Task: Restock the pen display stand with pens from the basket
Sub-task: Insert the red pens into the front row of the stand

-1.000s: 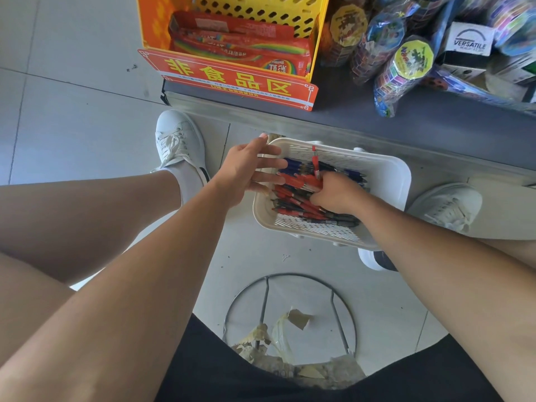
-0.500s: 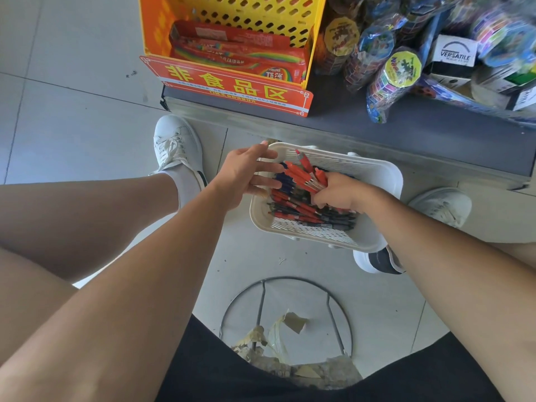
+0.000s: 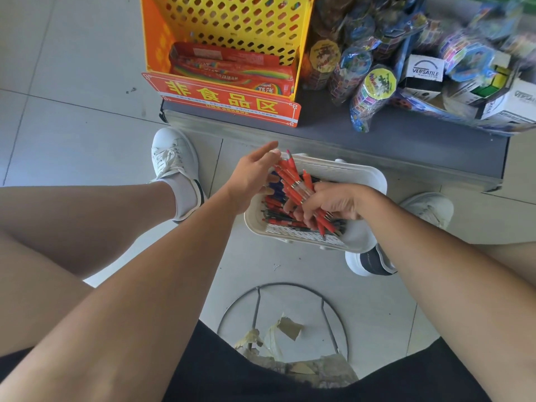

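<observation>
Left edge: left shoe [image 3: 174, 158] flat on the tiled floor. Above it, a yellow crate [image 3: 232, 30] stands on the shelf ledge [image 3: 377, 140].

Left hand [image 3: 249, 178]: fingers extended and loose, gripping nothing. The fingertips sit at the upper ends of the red pens [image 3: 295, 181], apparently touching them, over the basket's left edge.

Red pens: one tilted bundle, tops up-left and tips down-right, raised partly above the heap. Count not readable.

Right hand [image 3: 333, 204]: curled round the middle of the bundle in a firm fist.

Basket [image 3: 371, 181]: white and slotted, on the floor between the feet, just below the ledge. Loose pens [image 3: 275, 211] in red, blue and dark lie in its bottom. The right shoe [image 3: 429, 210] is beyond the right rim, and toy packs [image 3: 374, 85] sit on the ledge at upper right.

Pen display stand: not in view, so its position is unknown.

Judgement: the step in hand is gathering a handful and squaring it. Many pens remain in the basket, so the task is far from done.

To do it well:
- Use the flat left fingers to tap the caps level.
- Keep the right grip at mid-barrel so neither end fans out.
- Lift clear of the rim before turning away.

Risk: the pens under the fist splay and could slip back. Taking fewer is better than squeezing harder.
</observation>
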`<state>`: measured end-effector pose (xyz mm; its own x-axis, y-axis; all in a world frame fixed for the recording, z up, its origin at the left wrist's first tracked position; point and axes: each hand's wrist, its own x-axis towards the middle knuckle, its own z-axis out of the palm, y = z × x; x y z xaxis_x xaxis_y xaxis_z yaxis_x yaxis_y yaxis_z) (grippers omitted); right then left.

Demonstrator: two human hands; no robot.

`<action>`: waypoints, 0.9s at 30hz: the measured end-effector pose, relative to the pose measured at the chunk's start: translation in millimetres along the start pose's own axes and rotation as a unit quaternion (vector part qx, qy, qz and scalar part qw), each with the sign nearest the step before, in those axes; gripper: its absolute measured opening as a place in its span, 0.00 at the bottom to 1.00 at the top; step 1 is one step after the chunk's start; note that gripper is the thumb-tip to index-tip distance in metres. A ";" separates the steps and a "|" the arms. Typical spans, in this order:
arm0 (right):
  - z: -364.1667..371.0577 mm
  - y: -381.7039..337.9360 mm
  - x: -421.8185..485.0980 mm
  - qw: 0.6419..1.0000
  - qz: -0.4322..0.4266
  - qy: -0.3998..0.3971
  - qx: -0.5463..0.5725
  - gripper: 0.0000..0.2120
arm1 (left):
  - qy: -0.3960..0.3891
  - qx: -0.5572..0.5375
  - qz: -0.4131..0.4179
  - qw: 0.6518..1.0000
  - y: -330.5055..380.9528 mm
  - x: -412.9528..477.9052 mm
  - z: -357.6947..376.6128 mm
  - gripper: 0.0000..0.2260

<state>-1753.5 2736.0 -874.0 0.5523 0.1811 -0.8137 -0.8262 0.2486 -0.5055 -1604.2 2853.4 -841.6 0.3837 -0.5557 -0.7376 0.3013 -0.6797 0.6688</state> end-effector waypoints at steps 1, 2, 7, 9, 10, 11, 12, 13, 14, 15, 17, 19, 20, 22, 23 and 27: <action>2.4 -1.3 -2.1 1.000 -0.001 -0.008 0.007 0.18 | -0.003 -0.013 0.002 1.000 1.4 -0.5 0.9 0.16; 4.9 -2.1 -3.5 1.000 -0.005 -0.015 0.013 0.18 | -0.001 -0.027 0.005 1.000 2.5 -0.5 1.6 0.14; 9.1 -0.6 -4.6 0.997 -0.029 -0.037 0.068 0.25 | 0.005 -0.035 0.013 0.999 6.8 1.2 4.4 0.14; 9.3 -0.9 -6.2 0.995 -0.032 -0.050 0.076 0.26 | -0.010 -0.028 0.010 1.000 8.5 2.1 7.1 0.14; 9.8 -1.2 -7.3 0.995 -0.035 -0.056 0.073 0.26 | -0.014 -0.026 0.007 1.000 9.0 2.3 8.3 0.13; 10.0 -1.6 -8.6 0.995 -0.038 -0.058 0.067 0.24 | -0.018 -0.024 0.005 1.000 9.2 2.3 9.5 0.14; 10.4 -1.9 -9.3 0.995 -0.040 -0.060 0.064 0.23 | -0.023 -0.023 0.004 0.999 8.8 2.5 10.5 0.14; 10.9 -2.4 -10.2 0.995 -0.043 -0.065 0.067 0.22 | -0.027 -0.023 0.004 0.999 7.7 3.0 11.3 0.15; 11.2 -2.5 -10.0 0.993 -0.043 -0.072 0.080 0.22 | -0.028 -0.024 0.003 0.999 5.9 3.8 11.5 0.16; 11.5 -2.8 -9.9 0.991 -0.041 -0.078 0.098 0.22 | -0.024 -0.029 0.000 0.999 3.9 4.6 11.1 0.16; 11.8 -4.0 -9.0 0.986 -0.038 -0.080 0.140 0.22 | -0.012 -0.057 -0.011 0.998 0.9 5.8 9.3 0.17; 12.1 -6.1 -9.2 0.981 -0.051 -0.074 0.172 0.22 | -0.016 -0.092 -0.026 0.995 -0.3 5.8 8.8 0.19; 12.2 -7.1 -9.5 0.979 -0.062 -0.070 0.183 0.21 | -0.024 -0.108 -0.033 0.993 -0.6 5.4 9.3 0.20; 11.9 -8.3 -10.3 0.974 -0.082 -0.061 0.204 0.19 | -0.037 -0.144 -0.039 0.988 0.4 3.1 11.5 0.23; 11.9 -8.7 -11.0 0.971 -0.087 -0.052 0.218 0.18 | -0.039 -0.166 -0.040 0.985 1.4 2.5 12.6 0.24; 13.6 -10.7 -9.6 0.959 -0.106 -0.007 0.263 0.15 | -0.037 -0.230 -0.041 0.972 4.6 3.4 14.0 0.27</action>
<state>-1748.4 2744.5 -856.9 0.7056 0.0858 -0.7034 -0.5277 0.7262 -0.4407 -1613.8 2841.7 -842.4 0.2827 -0.5531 -0.7837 0.6926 -0.4475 0.5657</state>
